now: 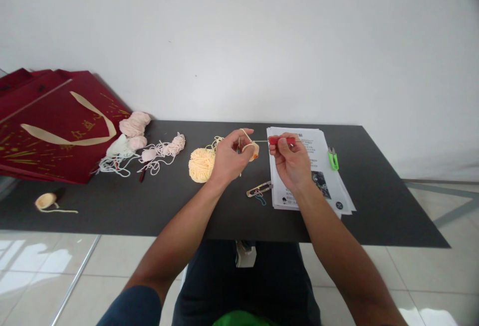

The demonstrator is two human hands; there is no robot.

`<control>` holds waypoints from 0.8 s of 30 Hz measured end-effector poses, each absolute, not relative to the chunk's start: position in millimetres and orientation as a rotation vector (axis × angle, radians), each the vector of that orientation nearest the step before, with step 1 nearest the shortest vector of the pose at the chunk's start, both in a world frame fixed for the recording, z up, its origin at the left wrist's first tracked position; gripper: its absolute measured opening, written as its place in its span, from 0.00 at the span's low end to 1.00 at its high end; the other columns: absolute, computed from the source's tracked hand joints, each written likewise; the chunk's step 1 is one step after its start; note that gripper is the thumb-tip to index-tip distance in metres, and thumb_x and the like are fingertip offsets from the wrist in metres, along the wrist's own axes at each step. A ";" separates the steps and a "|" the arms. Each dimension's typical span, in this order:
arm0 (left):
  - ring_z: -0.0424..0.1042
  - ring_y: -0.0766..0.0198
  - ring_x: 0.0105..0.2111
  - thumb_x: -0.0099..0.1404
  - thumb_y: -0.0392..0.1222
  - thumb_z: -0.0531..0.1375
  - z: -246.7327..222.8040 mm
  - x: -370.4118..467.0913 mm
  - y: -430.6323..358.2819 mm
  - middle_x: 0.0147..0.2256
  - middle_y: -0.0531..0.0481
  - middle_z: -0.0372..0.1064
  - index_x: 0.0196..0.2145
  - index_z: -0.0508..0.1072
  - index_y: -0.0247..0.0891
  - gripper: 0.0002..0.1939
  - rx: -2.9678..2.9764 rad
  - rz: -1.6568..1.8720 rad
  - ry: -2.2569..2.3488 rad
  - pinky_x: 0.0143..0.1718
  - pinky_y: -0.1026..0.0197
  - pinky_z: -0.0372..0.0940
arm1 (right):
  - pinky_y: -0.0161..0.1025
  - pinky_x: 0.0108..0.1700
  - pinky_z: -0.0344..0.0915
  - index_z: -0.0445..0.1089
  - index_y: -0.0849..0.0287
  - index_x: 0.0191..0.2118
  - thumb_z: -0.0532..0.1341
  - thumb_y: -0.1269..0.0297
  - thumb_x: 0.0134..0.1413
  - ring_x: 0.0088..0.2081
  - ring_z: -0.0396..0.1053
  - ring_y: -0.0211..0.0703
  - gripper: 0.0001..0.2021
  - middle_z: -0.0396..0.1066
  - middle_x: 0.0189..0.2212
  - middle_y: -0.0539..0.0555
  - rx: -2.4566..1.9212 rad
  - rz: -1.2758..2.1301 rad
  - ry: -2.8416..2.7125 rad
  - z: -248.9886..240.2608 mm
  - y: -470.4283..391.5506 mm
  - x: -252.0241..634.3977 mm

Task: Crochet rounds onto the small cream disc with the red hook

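Note:
My left hand [232, 156] pinches a small cream crochet piece [255, 151] with a spot of orange on it, and a strand of yarn loops over its forefinger. Closed around the red handle of a crochet hook [281, 141] is my right hand [294, 161], above the printed sheets. The hook's thin shaft points left and reaches the crochet piece. A pale yellow ball of yarn [202, 165] lies just left of my left hand. Between my forearms rest thread snips [259, 189] and a small blue-green loop [261, 199].
A stack of printed sheets [279, 201] lies under my right hand, with green snips [333, 159] to its right. Pink yarn [174, 145] and white yarn [118, 154] sit by the red gift bags [56, 121]. A small cream cup-shaped piece [46, 200] lies far left.

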State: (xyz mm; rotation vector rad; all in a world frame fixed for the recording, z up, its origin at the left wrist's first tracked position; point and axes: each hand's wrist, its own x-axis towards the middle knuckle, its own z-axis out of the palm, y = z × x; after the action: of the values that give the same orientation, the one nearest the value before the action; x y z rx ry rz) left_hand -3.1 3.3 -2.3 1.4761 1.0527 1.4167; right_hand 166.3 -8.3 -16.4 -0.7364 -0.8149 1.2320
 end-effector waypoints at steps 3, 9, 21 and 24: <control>0.67 0.69 0.27 0.59 0.36 0.65 -1.8 -1.4 3.1 0.30 0.55 0.71 0.48 0.79 0.40 0.17 1.448 1.434 1.057 0.31 0.64 0.64 | 0.33 0.37 0.76 0.72 0.52 0.38 0.75 0.57 0.52 0.33 0.76 0.34 0.13 0.82 0.37 0.47 -0.715 1.228 -0.773 -19.7 -8.2 162.1; 0.67 0.69 0.26 0.58 0.36 0.66 -1.0 0.4 2.3 0.29 0.55 0.72 0.49 0.78 0.40 0.20 1.394 1.447 1.060 0.29 0.64 0.64 | 0.36 0.34 0.73 0.69 0.50 0.36 0.77 0.53 0.47 0.30 0.73 0.35 0.18 0.80 0.34 0.46 -0.728 1.158 -0.764 -20.0 -7.2 161.8; 0.69 0.69 0.25 0.58 0.36 0.66 2.1 2.3 -1.0 0.28 0.56 0.73 0.54 0.75 0.39 0.25 1.340 1.451 1.079 0.29 0.64 0.65 | 0.36 0.34 0.71 0.68 0.50 0.38 0.72 0.57 0.56 0.30 0.73 0.35 0.13 0.80 0.35 0.46 -0.706 0.944 -0.888 -19.7 -13.5 156.1; 0.69 0.69 0.25 0.58 0.36 0.66 2.8 2.7 -1.4 0.28 0.56 0.73 0.53 0.75 0.40 0.24 1.342 1.493 1.106 0.29 0.64 0.65 | 0.38 0.34 0.73 0.68 0.50 0.38 0.70 0.59 0.58 0.31 0.75 0.36 0.10 0.80 0.36 0.47 -0.709 0.864 -0.923 -20.9 -16.6 152.0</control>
State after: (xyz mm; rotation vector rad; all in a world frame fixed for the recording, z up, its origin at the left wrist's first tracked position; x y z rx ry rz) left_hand 2.7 -1.4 2.8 1.3421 1.1064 1.4931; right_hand 152.0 -16.6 -20.9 -0.7093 -0.9231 0.8637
